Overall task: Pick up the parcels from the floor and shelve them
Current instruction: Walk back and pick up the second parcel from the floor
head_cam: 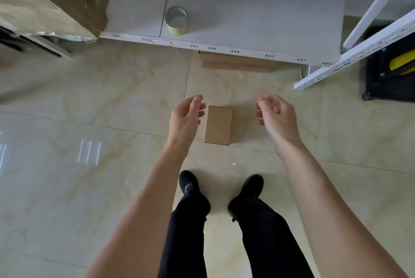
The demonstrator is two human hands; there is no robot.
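While both arms reach down over it, the glossy marbled tile floor (89, 120) takes up most of the view, with a white shelf (258, 8) across the top whose front edge carries small printed numbers. At the shelf's left end sits a big cardboard box wrapped in tape (45, 1); a roll of tape (176, 20) stands nearer the middle. Flat cardboard pieces (238, 63) lie on the floor, partly under the shelf edge. Between the hands, a small brown parcel (218, 125) rests on the floor in front of two black shoes (252, 185). The left hand (185, 118) hangs just beside the parcel's left edge, fingers spread and empty. The right hand (277, 116) is well apart from the parcel on its right side, fingers loosely curled, gripping nothing
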